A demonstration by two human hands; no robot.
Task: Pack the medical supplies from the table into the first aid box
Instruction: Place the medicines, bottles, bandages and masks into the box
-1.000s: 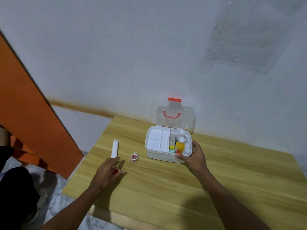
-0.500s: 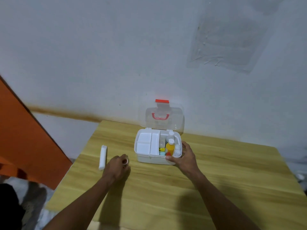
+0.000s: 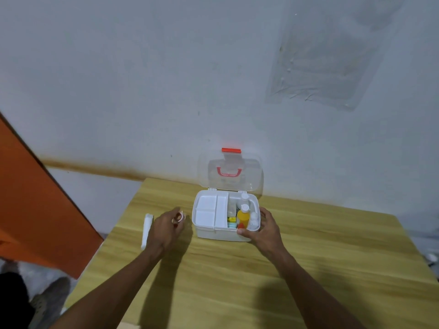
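Observation:
The white first aid box (image 3: pixel 221 233) stands open on the wooden table (image 3: pixel 308 269), its clear lid (image 3: pixel 231 173) with a red handle leaning back against the wall. Inside at the right are a yellow bottle (image 3: pixel 243 216), small white bottles and other small items; a white divided tray fills the left part. My right hand (image 3: pixel 263 227) grips the box's front right corner. My left hand (image 3: pixel 166 227), just left of the box, is closed around small round red-and-white tape rolls (image 3: pixel 179 218). A white roll-shaped pack (image 3: pixel 146 230) lies on the table left of that hand.
The table stands against a grey wall. An orange panel (image 3: pixel 35 210) leans at the left, beyond the table's left edge. Below that edge I see the floor and a shoe (image 3: pixel 50 298).
My left hand picked up the small red item, moved right to the small round roll and now holds them near the box. My right hand stayed on the box.

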